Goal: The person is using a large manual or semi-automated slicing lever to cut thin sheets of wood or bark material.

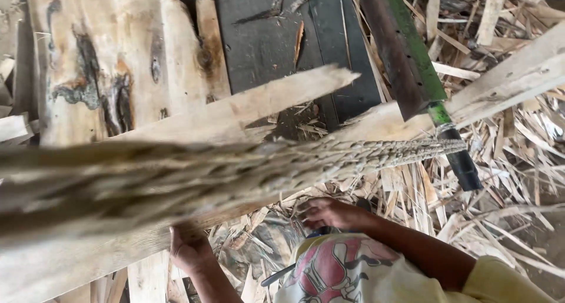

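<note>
My left hand point(189, 249) grips the near edge of a long pale plank point(247, 106) that slants from the lower left up to the middle. My right hand point(329, 212) hovers over the wood scraps point(406, 197) with its fingers curled; what it holds, if anything, is hidden. A thick braided fibre rope point(329, 161), blurred and close to the camera, crosses the view above both hands. A long blade with a green and black handle point(456, 153) lies on a second plank point(512, 73) at the right.
A wide slab with dark knots point(112, 61) lies at the upper left beside a dark board point(265, 38). Splinters and strips of wood point(518, 156) cover the ground on the right. My yellow printed shirt point(353, 273) fills the bottom edge.
</note>
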